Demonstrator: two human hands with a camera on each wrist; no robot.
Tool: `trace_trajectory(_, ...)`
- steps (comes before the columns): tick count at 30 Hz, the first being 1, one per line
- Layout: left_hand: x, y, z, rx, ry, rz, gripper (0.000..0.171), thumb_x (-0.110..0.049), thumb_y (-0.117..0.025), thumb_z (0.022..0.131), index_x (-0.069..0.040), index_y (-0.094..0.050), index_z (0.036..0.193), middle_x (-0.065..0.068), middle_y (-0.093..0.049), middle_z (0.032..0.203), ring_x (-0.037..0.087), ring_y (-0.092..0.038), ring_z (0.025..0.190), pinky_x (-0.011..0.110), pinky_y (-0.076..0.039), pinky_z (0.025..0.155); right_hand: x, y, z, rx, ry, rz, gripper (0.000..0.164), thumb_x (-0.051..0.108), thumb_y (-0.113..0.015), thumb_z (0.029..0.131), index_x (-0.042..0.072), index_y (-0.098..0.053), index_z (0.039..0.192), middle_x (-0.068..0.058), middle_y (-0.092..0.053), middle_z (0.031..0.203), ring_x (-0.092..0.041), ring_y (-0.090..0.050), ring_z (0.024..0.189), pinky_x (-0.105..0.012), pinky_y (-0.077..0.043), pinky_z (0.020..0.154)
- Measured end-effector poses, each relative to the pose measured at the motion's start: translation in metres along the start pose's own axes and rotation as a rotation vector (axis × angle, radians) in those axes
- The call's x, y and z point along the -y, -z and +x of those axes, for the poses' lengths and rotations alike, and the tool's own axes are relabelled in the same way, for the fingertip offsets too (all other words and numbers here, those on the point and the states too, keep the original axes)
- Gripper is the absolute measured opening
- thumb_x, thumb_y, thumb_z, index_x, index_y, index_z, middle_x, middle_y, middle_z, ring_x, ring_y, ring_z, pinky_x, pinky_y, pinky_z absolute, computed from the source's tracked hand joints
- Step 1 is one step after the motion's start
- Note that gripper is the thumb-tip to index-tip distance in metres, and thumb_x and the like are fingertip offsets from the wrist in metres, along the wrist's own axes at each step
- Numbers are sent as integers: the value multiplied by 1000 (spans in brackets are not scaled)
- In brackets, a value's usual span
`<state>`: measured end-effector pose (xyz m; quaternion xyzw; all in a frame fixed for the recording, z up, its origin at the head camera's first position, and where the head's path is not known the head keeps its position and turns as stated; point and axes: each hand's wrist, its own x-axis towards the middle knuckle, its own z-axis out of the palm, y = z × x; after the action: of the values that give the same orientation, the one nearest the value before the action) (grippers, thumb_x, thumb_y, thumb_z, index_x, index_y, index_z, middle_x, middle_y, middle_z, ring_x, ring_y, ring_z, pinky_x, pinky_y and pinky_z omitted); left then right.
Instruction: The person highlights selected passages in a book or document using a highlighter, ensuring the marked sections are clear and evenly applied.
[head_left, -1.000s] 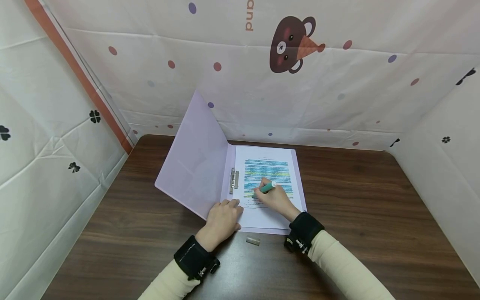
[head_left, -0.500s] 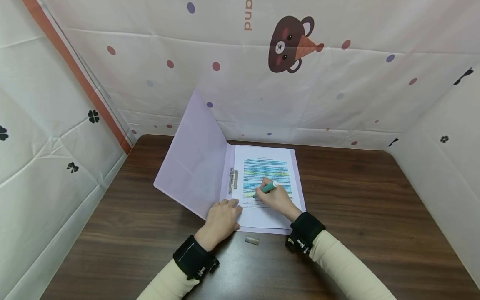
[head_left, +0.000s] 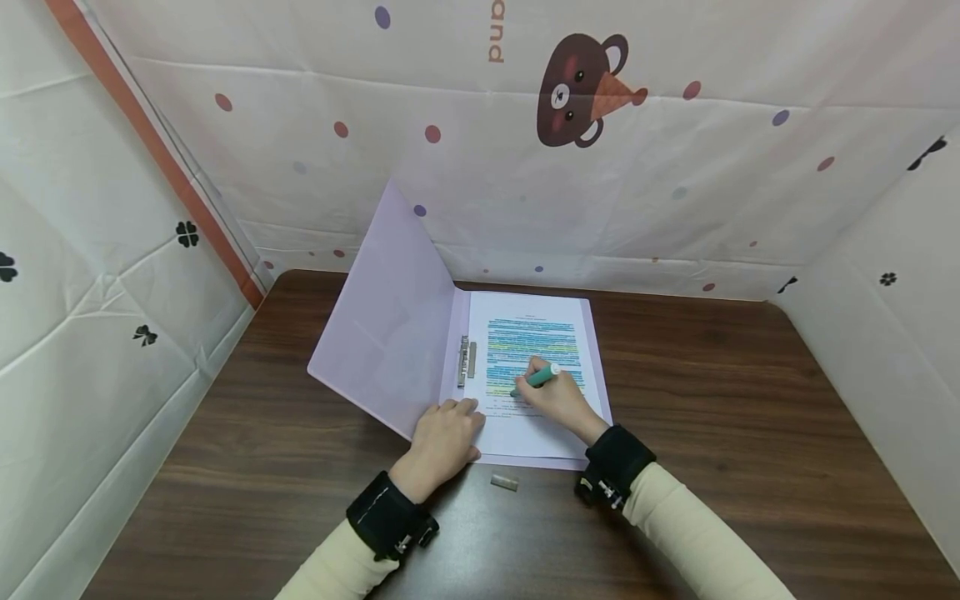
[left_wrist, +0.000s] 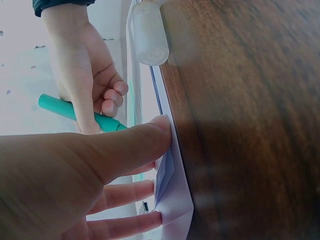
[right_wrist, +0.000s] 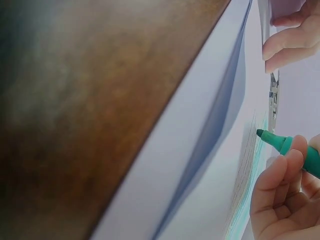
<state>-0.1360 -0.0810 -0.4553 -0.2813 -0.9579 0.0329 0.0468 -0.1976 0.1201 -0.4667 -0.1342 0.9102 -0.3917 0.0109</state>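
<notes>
Little pale cylinder: lay loose on the table (head_left: 225, 500), just right of the left wrist (head_left: 505, 482).
Left hand: fingers pretty much straight, resting on the folder's near edge and the sheet's corner, nothing gripped (head_left: 442, 437).
Right hand: pinched the green marker (head_left: 542, 377) between thumb and fingers, over the sheet (head_left: 528, 437) (head_left: 558, 402).
Marker feel: I'd guess light, stiff, kinda slick plastic; best hold was low on the barrel, right behind the nib. Couldn't tell if the nib touched.
Sheet: looked thin and floppy, near edge lifting, so the margin by the left hand seemed the spot to press.
Metal clip: just beyond the left fingertips (head_left: 462, 362).
Folder: cover stood tilted up left of both hands (head_left: 390, 325), probably stiff-ish card.
Vs a second earlier: right hand and marker had crept slightly right; left hand hadn't budged.
</notes>
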Motion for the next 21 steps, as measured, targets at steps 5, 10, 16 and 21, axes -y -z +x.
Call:
trace_trajectory(5,0,0,0,6,1,-5,48,-43,-72,71,-20,-62,111,3,-55,121,22,-54,98,33,-45,75,0,2,-1,4,-10,-1,20,18,-55,87,10,-42,73,2,-36,55,-13,-34,46,-24,-25,43)
trace_trajectory(10,0,0,0,12,2,-12,48,-43,-72,71,-19,-62,111,4,-55,121,23,-54,98,34,-45,76,0,4,-2,6,-7,-9,20,18,-54,87,10,-42,73,1,-36,54,-13,-33,45,-24,-24,43)
trace_trajectory(16,0,0,0,10,2,-13,48,-43,-72,71,-19,-62,111,4,-55,121,23,-54,98,33,-45,76,-2,6,-3,7,-8,2,20,17,-53,87,10,-41,73,1,-35,54,-13,-32,45,-24,-24,42)
trace_trajectory(21,0,-1,0,-3,-1,-12,48,-43,-72,70,-19,-62,110,4,-55,121,23,-54,98,33,-45,75,-4,7,-4,2,-6,11,20,16,-53,87,10,-41,73,2,-36,54,-12,-32,45,-24,-24,42)
